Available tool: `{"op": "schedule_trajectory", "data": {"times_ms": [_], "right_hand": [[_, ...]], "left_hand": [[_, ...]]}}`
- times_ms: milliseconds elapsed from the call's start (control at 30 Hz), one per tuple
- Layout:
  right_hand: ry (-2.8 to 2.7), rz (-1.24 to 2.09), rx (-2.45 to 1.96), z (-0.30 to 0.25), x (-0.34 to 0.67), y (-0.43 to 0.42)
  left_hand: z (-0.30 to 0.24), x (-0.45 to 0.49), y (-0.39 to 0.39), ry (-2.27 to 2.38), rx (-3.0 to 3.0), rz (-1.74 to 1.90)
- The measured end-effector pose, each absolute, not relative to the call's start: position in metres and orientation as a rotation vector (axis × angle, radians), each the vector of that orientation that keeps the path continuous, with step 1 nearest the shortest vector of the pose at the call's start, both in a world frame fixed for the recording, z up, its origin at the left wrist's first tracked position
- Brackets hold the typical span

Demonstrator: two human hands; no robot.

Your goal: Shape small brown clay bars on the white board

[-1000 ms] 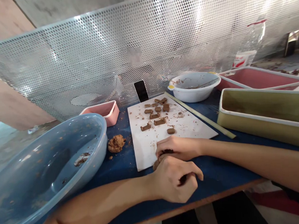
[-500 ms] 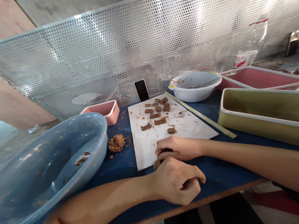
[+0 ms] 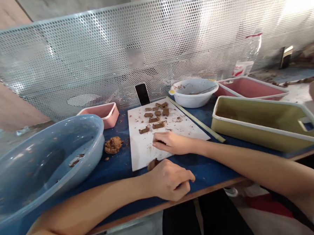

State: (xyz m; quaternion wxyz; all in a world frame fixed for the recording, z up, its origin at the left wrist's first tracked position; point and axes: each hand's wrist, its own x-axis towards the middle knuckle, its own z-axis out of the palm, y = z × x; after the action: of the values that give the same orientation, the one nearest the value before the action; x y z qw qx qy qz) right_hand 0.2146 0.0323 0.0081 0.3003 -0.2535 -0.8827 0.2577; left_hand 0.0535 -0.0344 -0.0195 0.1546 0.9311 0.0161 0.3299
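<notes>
My right hand (image 3: 169,142) rests on a white board (image 3: 139,151), its fingers curled and a dark gap between thumb and forefinger. It covers the spot where a small clay block lay; what is inside the fingers is hidden. Nearer the table's front edge, my left hand (image 3: 172,179) is closed, knuckles up, its contents out of sight. Just behind its wrist, a brown clay lump (image 3: 152,164) shows at the board's near edge, partly hidden. Beyond my hands lie several small shaped clay pieces, among them a notched one (image 3: 158,125) and another at the left (image 3: 144,130).
A blue basin (image 3: 95,141) and a rough clay mound (image 3: 113,145) are at the left. A bamboo strip (image 3: 196,119) lies along the board. Behind stand a pink box (image 3: 112,116), a phone (image 3: 142,94) and a white bowl (image 3: 194,98); a green box (image 3: 252,126) is at the right.
My right hand has moved forward over the board, away from the clay lump and my left hand, onto the small block. The left hand stays near the front edge. The view has shifted.
</notes>
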Motion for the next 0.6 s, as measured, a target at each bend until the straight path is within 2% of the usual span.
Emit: {"op": "schedule_trajectory", "data": {"times_ms": [267, 400, 600], "right_hand": [[-2.279, 0.403, -0.711, 0.011, 0.221, 0.043], [-2.251, 0.356, -0.787, 0.009, 0.225, 0.053], [-2.210, 0.371, -0.729, 0.002, 0.224, 0.063]], "left_hand": [[-0.016, 0.076, -0.040, 0.081, 2.972, 0.892], [-0.016, 0.103, -0.050, -0.026, 3.025, 0.721], [-0.021, 0.119, -0.052, 0.058, 2.831, 0.706]]}}
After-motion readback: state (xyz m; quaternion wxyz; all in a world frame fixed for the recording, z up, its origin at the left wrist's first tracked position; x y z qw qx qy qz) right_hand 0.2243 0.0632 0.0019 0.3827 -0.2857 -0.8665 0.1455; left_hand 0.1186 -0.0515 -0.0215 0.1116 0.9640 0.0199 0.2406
